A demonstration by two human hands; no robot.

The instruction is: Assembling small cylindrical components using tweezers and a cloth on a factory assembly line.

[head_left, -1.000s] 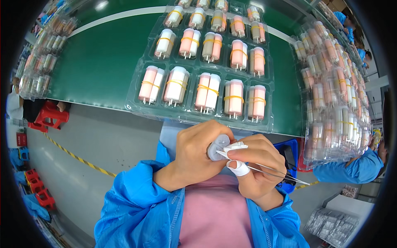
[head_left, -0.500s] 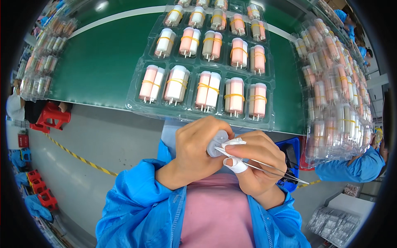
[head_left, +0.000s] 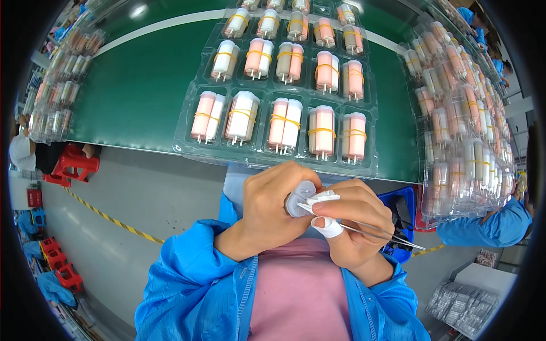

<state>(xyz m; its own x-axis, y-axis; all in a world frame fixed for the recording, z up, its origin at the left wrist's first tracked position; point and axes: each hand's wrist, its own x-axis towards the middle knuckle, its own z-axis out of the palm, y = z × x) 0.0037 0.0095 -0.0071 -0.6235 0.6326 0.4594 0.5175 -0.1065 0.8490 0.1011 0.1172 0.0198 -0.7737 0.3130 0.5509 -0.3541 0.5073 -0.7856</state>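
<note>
In front of my chest, my left hand [head_left: 274,200] is wrapped round a translucent, greyish tube bundle [head_left: 296,206], its rounded end facing up. My right hand [head_left: 359,219] pinches metal tweezers [head_left: 380,232]; their back end sticks out to the right and their tips meet the bundle's end. White wrapping [head_left: 329,227] covers part of the right thumb, and more white material sits at the index fingertip. Just beyond my hands lies a clear plastic tray [head_left: 273,159], holding pink, white and grey tubes [head_left: 278,124] in banded bundles, short pins toward me. Most of the held bundle is hidden by my fingers.
The tray rests on a green work surface [head_left: 131,96]. Stacked trays of tubes [head_left: 466,131] stand at the right, others [head_left: 62,85] at the far left. A blue bin [head_left: 406,210] sits beside my right hand. A person's blue sleeve [head_left: 483,224] shows at right, red stools [head_left: 77,165] at left.
Both hands stay nearly in place, with the tweezers still at the bundle's end. The right thumb has shifted slightly, and the view has moved a little.
</note>
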